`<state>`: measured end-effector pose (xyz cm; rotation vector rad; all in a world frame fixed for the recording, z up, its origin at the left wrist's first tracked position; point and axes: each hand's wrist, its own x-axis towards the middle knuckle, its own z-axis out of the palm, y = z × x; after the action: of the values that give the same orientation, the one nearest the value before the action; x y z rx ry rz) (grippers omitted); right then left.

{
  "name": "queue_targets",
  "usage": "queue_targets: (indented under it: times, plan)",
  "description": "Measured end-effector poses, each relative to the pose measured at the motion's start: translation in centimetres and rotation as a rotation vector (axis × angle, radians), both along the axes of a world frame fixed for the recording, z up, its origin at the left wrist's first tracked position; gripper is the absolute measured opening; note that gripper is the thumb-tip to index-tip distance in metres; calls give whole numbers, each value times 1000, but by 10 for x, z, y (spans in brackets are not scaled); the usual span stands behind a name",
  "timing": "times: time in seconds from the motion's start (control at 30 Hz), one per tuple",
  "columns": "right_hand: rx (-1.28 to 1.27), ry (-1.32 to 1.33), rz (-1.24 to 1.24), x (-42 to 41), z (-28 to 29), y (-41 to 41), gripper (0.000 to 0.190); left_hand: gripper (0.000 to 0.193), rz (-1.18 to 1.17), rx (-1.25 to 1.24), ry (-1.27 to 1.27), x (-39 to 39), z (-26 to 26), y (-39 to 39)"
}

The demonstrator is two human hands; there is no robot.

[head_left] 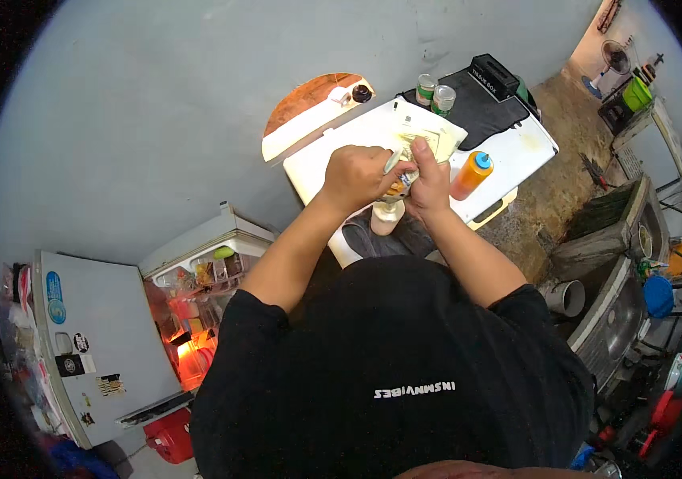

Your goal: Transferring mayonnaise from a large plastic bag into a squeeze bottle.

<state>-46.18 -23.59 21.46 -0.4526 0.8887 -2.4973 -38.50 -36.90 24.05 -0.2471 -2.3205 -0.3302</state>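
My left hand (353, 176) is closed on the lower edge of a pale printed pouch (428, 135). Around the same pouch, my right hand (431, 182) is wrapped with its thumb lying on top. The pouch's lower end is right above the mouth of a squeeze bottle (387, 218) with pale contents; whether they touch is hidden. That bottle stands on a dark cloth (416, 236). To the right of my right hand is an orange squeeze bottle (471, 175) with a blue cap, on the white table (311, 164).
Two cans (443, 99) and a black tissue box (492, 78) stand on a black mat (473, 111) at the table's far end. A round mirror (311, 108) leans by the wall. An open refrigerator (197, 299) is at left, a metal sink (622, 323) at right.
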Motion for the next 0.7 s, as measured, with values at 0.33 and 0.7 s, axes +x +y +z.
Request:
queue_targets:
  times: [0.33,0.7]
  plan:
    - [8,5,5,-3,-5,0,42,45,-5,12,9,0,3,2]
    - [42,-7,22,-3,-2,1,41,44,-27,12,14,0,4,-1]
